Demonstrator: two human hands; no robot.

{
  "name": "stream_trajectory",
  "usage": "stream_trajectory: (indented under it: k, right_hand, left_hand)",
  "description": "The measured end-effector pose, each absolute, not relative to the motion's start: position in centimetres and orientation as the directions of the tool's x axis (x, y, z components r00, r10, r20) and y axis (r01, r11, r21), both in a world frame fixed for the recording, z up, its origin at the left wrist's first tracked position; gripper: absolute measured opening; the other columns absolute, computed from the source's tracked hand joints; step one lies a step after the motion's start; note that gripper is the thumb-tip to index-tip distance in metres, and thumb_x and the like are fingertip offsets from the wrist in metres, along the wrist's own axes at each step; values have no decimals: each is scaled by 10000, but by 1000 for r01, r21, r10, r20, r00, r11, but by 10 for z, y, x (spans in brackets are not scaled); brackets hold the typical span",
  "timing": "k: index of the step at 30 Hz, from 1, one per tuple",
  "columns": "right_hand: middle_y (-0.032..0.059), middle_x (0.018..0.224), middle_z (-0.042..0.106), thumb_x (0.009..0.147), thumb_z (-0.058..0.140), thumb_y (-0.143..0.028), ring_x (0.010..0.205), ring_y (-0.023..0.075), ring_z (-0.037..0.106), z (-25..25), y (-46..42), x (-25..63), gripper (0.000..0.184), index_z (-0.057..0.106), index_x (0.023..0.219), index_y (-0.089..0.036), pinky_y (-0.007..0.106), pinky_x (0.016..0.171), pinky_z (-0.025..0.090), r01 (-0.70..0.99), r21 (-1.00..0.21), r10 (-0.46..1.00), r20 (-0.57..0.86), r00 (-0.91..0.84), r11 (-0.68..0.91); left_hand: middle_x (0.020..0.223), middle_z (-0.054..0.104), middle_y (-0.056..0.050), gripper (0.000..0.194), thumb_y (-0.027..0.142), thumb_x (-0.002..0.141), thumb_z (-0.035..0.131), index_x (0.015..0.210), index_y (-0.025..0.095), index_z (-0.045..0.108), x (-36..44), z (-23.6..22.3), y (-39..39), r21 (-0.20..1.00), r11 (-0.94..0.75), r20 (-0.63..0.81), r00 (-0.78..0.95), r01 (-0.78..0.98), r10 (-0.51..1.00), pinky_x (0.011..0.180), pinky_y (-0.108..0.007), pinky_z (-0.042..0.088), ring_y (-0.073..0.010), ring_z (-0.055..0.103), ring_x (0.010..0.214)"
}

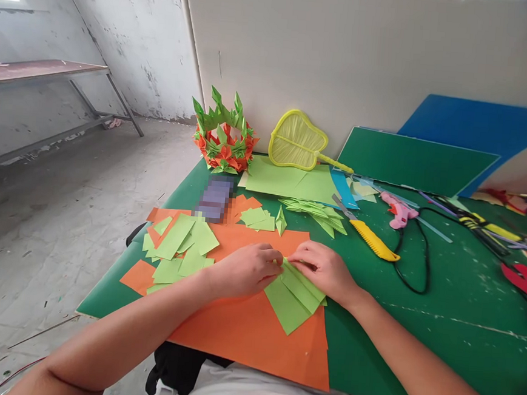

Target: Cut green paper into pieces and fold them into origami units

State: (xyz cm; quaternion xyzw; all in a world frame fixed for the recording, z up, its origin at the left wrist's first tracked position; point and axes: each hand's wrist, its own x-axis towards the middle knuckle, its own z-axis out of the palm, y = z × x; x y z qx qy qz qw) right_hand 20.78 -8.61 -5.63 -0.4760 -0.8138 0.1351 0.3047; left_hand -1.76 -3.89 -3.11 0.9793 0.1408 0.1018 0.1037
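In front of me, both hands are closed with their fingertips close together at the upper corner of a light green paper (291, 312). My left hand (251, 268) pinches at the corner's left side. On the right, my right hand (324, 270) has its thumb and fingers pressed together on the same paper, which shows folded strips along its upper right part. My fingers hide the exact corner. Beneath lies a large orange sheet (252, 336). Cut green paper pieces (176, 236) are piled left of my hands, and a folded green paper leaf (280, 221) lies just beyond them.
A green and orange folded-paper crown (225, 146) stands at the back left. Behind my hands are folded green pieces (315, 210), a yellow utility knife (374, 239), a pink glue gun (398, 210) with a black cord, and a yellow fan (298, 140). A green board (416, 162) leans at the back.
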Motion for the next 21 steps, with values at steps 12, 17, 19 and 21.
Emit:
stream_trajectory:
  k: [12, 17, 19, 21]
  right_hand:
    - [58, 880, 646, 979, 444, -235, 812, 169, 572, -60, -84, 216, 247, 688, 943, -216, 278, 698, 433, 675, -320, 744, 367, -559, 665]
    - [65, 882, 656, 987, 425, -250, 809, 171, 576, -61, -83, 217, 278, 695, 934, -213, 279, 691, 435, 663, -320, 733, 378, -566, 677]
    - [63, 882, 658, 989, 422, -252, 806, 168, 573, -60, -83, 217, 285, 698, 930, -210, 277, 688, 433, 658, -318, 728, 384, -568, 682]
    - [61, 878, 659, 990, 421, -258, 800, 166, 572, -60, -83, 217, 290, 700, 929, -211, 274, 681, 430, 655, -310, 720, 392, -573, 690]
  left_hand:
    - [1057, 641, -89, 258, 171, 951, 404, 967, 169, 662, -17, -29, -40, 291, -924, 164, 938, 250, 305, 817, -301, 484, -190, 583, 919]
    - [1111, 636, -89, 224, 154, 935, 428, 930, 171, 651, -17, -28, -40, 297, -922, 176, 935, 247, 307, 836, -314, 486, -195, 577, 945]
    - [1122, 640, -88, 227, 153, 939, 425, 948, 173, 651, -17, -29, -40, 300, -922, 174, 936, 245, 305, 861, -320, 484, -199, 578, 971]
    - [1129, 642, -93, 236, 159, 945, 421, 972, 172, 655, -17, -30, -40, 303, -922, 174, 937, 241, 302, 880, -327, 484, -201, 582, 991]
